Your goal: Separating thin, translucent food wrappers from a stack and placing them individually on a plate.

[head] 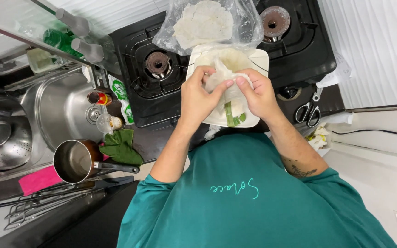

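Both hands meet over a white square plate (259, 59) that rests on a black gas stove (134, 59). My left hand (198, 94) and my right hand (258, 94) pinch a thin translucent white wrapper (221, 76) folded around a filling. Green vegetable stalks (230, 117) stick out of the wrapper's near end. A clear plastic bag (205, 23) with a stack of round white wrappers inside lies just beyond the plate, across the stove top.
Scissors (309, 110) lie right of the stove. A steel sink (60, 105) with a colander (5, 142) is at left, a small saucepan (76, 160) and green cloth (121, 147) near it. A wire rack (37, 202) lies at lower left.
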